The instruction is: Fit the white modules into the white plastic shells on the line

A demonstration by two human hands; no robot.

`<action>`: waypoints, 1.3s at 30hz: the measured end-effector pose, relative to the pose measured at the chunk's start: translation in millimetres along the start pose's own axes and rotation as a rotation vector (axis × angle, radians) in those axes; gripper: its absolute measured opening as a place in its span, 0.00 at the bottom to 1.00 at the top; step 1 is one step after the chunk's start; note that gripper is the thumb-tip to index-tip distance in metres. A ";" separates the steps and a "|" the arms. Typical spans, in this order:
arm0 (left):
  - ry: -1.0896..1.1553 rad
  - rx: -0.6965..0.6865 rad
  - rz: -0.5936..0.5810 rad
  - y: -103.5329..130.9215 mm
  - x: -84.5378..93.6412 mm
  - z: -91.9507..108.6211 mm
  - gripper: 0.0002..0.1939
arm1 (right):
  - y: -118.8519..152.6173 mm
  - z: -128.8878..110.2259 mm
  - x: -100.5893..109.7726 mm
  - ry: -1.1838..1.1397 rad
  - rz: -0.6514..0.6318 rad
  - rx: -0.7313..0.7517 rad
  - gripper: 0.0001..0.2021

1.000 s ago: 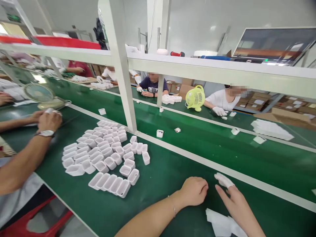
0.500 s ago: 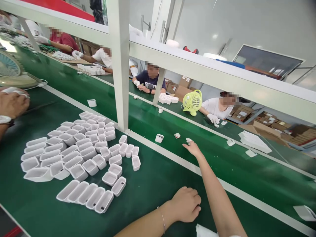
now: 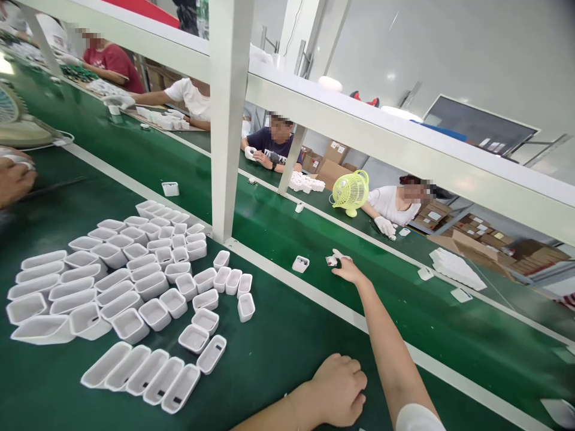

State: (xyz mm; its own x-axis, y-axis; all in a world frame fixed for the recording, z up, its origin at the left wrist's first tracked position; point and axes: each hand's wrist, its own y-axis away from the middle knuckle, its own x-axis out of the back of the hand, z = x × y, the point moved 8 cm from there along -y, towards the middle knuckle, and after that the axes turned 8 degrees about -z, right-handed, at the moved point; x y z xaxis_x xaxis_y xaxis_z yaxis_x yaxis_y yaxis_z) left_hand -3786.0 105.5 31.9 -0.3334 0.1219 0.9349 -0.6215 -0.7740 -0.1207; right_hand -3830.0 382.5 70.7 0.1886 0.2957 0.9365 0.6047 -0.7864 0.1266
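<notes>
My right hand (image 3: 349, 267) reaches out over the green conveyor belt (image 3: 269, 233). Its thumb and forefinger are apart, around a small white part with dark bits (image 3: 331, 261); I cannot tell whether they touch it. White covering shows on a fingertip. My left hand (image 3: 340, 388) rests on the green worktable (image 3: 269, 359) with its fingers curled in; nothing shows in it, though its underside is hidden. A white oblong housing (image 3: 300, 263) with dark pieces inside lies on the belt, left of my right hand. Many open white housings (image 3: 135, 287) stand grouped at the left of the worktable.
A pale post (image 3: 228, 120) rises from the table edge to a long shelf beam (image 3: 381, 131). A yellow-green fan (image 3: 350, 191) stands across the belt, where co-workers in white gloves sit. Another person's hand (image 3: 15, 179) is at the left edge, by a larger fan (image 3: 22, 123).
My right hand has closed in on the small white part, its fingers now around it. My left hand stays curled on the table. The view has shifted a little.
</notes>
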 end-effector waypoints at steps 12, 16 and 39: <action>0.039 0.032 0.009 -0.6 -2.4 -2.5 0.09 | 45.0 40.9 -11.1 0.057 0.124 -0.076 0.18; 0.047 0.030 0.014 -0.9 -1.2 -3.2 0.09 | 50.6 45.0 -7.1 0.096 0.157 -0.065 0.17; 0.132 0.028 0.035 1.8 8.4 -2.0 0.06 | 187.7 97.5 -10.3 0.002 0.190 -0.534 0.17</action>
State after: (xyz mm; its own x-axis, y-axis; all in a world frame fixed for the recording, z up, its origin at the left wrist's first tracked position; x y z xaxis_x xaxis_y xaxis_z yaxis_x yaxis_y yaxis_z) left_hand -3791.3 106.3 38.8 -0.4462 0.1735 0.8779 -0.5887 -0.7958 -0.1419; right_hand -3643.0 284.8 52.9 0.2542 0.1217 0.9595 0.0850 -0.9910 0.1032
